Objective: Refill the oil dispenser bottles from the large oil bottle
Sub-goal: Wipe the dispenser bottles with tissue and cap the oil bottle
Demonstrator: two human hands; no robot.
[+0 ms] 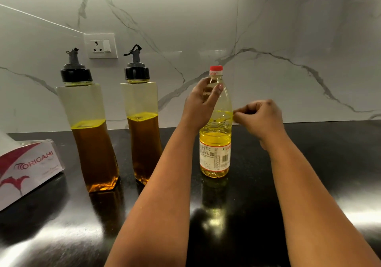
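The large oil bottle [216,143] stands upright on the black counter, about half full of yellow oil, its red cap [216,68] on. My left hand [201,104] grips its neck just below the cap. My right hand [260,118] hovers to the right of the bottle with fingers curled; whether it pinches something small I cannot tell. Two tall dispenser bottles with black pourer tops stand to the left: the left dispenser [88,126] and the middle dispenser [142,126], each roughly half full of darker oil.
A white and red tissue box [26,168] marked ORIGAMI lies at the left edge. The glossy black counter [309,184] runs to a white marble backsplash with a wall socket [101,46] behind the dispensers.
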